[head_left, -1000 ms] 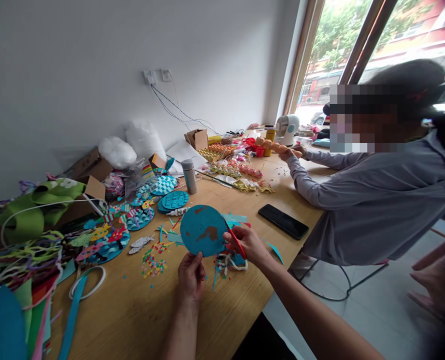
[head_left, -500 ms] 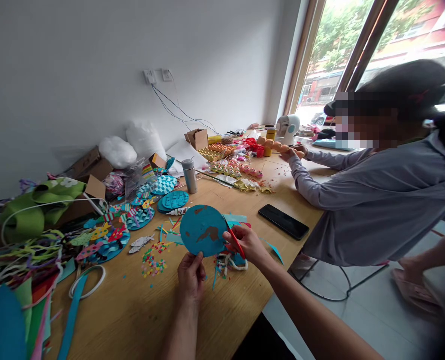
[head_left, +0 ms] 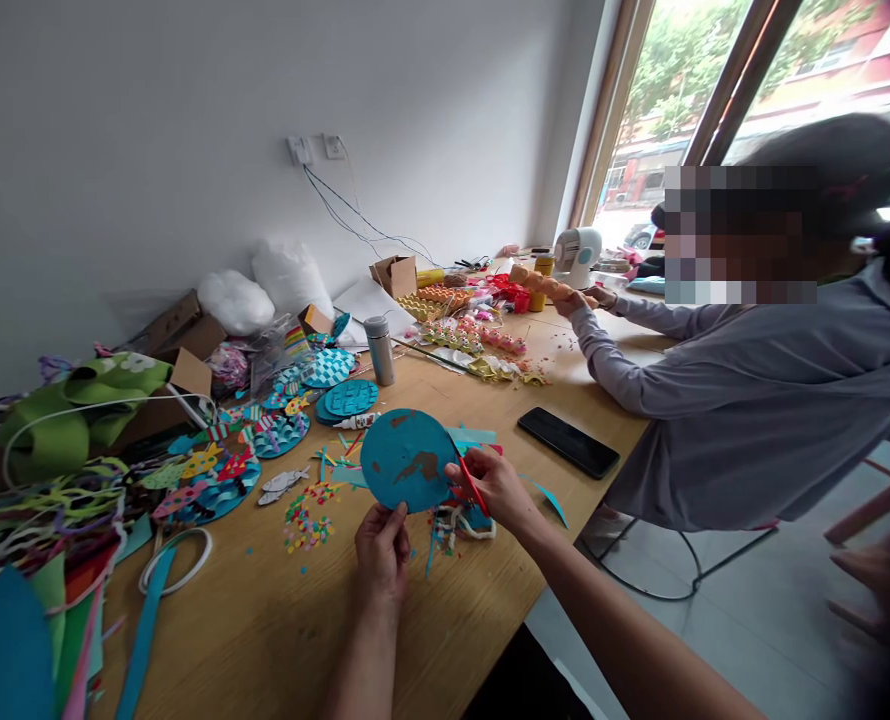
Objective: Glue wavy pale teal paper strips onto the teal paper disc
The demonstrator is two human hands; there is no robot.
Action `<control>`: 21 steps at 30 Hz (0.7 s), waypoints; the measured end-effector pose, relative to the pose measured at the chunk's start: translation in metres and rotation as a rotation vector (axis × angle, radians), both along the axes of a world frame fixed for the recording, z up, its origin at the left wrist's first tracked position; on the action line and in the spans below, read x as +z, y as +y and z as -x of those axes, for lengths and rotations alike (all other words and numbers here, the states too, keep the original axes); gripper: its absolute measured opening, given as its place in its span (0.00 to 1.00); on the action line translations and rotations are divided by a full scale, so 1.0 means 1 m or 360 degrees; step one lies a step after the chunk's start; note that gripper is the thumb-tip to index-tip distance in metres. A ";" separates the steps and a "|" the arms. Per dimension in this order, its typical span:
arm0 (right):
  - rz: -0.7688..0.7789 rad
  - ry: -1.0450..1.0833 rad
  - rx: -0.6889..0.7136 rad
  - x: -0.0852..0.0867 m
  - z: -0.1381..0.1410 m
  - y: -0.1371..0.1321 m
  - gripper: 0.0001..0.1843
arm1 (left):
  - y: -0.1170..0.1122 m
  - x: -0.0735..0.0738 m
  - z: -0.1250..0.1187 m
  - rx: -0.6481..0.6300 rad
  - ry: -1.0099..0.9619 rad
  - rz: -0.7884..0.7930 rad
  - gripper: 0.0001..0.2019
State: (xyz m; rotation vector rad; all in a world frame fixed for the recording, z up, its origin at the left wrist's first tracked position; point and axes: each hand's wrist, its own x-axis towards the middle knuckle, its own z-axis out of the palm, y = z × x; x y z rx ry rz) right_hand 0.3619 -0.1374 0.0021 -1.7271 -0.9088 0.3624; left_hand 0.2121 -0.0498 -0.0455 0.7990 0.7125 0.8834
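A round blue paper disc (head_left: pixel 406 458) with brown patches is held up over the wooden table (head_left: pixel 280 630). My left hand (head_left: pixel 382 548) pinches the disc's lower edge from below. My right hand (head_left: pixel 494 488) is closed around red-handled scissors (head_left: pixel 473 487), whose blades meet the disc's right edge. Under my right hand lie blue paper scraps and a curl of white cord (head_left: pixel 461 524).
Blue woven discs (head_left: pixel 347 399), paper fish (head_left: pixel 281 485), confetti, coloured strips and a green felt heap (head_left: pixel 77 400) crowd the left. A metal bottle (head_left: pixel 379 351) and a black phone (head_left: pixel 569 442) lie ahead. A seated person in grey (head_left: pixel 752 390) works at the far right end.
My hands, the disc and the scissors have barely shifted. The seated person's hands moved slightly at the far end. A blurred figure at the right edge has moved.
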 end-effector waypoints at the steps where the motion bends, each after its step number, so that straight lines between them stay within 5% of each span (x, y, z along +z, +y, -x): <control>1: -0.0013 0.0004 -0.0006 -0.001 0.000 0.001 0.29 | 0.000 0.000 0.000 -0.0002 0.0002 -0.0001 0.22; 21: -0.0066 0.0036 0.0037 -0.001 -0.004 -0.004 0.29 | 0.000 0.003 -0.001 -0.0039 0.0013 -0.0029 0.21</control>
